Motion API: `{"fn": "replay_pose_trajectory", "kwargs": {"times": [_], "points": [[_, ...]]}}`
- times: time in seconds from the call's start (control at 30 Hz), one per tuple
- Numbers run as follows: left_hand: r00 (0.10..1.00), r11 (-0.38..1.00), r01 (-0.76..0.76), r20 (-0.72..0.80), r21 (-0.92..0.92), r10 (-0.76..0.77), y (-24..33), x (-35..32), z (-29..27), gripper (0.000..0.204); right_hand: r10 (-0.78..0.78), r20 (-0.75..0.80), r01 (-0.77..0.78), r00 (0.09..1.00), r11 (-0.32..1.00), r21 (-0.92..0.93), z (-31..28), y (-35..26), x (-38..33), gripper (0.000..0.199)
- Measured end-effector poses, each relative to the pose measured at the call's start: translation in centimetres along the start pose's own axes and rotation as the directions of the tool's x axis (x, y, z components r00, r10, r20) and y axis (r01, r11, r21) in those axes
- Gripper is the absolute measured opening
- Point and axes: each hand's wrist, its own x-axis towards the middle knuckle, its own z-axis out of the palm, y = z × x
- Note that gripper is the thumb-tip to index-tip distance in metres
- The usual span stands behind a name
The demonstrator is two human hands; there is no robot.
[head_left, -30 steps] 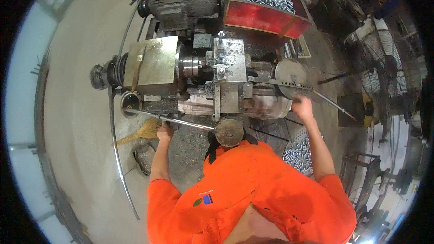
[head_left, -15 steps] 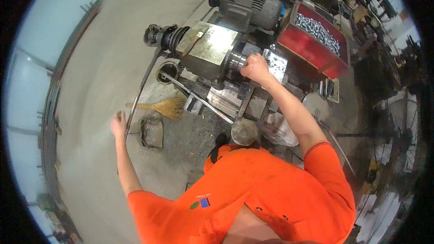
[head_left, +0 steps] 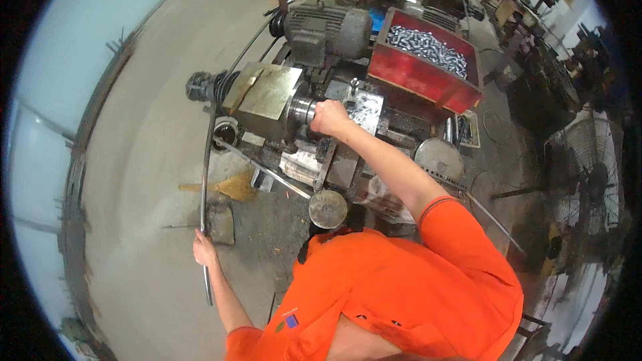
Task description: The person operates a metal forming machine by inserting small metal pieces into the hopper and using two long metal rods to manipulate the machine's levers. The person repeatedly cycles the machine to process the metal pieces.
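Observation:
My left hand [head_left: 204,250] is wrapped round the lower part of a long metal rod [head_left: 206,190], which runs up to the left end of a lathe-like machine's headstock [head_left: 264,97]. At the other end of the headstock, my right hand [head_left: 329,118] is closed against the shiny round spindle nose [head_left: 303,111]. Whatever lies inside its fingers is hidden. A second bar [head_left: 267,170] with a round metal knob [head_left: 328,209] slants across the front of the machine, below my right forearm.
Behind the machine bed stands a red box [head_left: 421,79] heaped with small shiny metal parts [head_left: 428,47]. An electric motor [head_left: 328,32] sits at the back. A straw broom [head_left: 235,187] and a dustpan [head_left: 221,222] lie on the floor at left; a fan [head_left: 588,174] stands at right.
The view has shifted, so the machine sits lower and further left. My left hand has moved down, and the rod now hangs steeper through it. My right hand stays at the spindle.

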Motion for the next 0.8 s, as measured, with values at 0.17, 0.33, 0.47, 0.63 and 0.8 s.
{"fn": "replay_pose_trajectory", "kwargs": {"times": [0.17, 0.33, 0.47, 0.63, 0.8], "points": [[0.985, 0.997, -0.010, 0.169, -0.074, 0.023, -3.2, 1.3, -0.6, 0.061, 0.224, -0.075, -0.220, 0.972, 0.974, 0.058, -8.4, 1.8, -3.7, 0.027], [0.931, 0.945, -0.309, 0.237, 0.104, 0.278, 3.5, 2.7, -1.6, 0.056, 0.276, -0.529, -0.227, 0.803, 0.961, 0.157, -14.3, 14.6, -8.0, 0.034], [0.736, 0.744, -0.668, 0.150, -0.005, 0.661, 12.9, 1.6, -2.9, 0.042, 0.100, -0.775, 0.010, 0.624, 0.991, 0.137, -13.4, 15.8, -13.5, 0.040], [0.319, 0.404, -0.688, 0.249, -0.602, 0.914, 22.9, -3.2, 0.9, 0.029, 0.297, -0.583, -0.009, 0.756, 0.895, 0.445, -0.7, 13.1, -24.8, 0.038], [0.268, 0.354, -0.933, 0.533, -0.064, 0.803, 26.5, -10.5, 6.4, 0.029, 0.739, -0.036, -0.580, 0.673, 0.558, 0.593, 15.8, 9.7, -40.6, 0.035]]}}
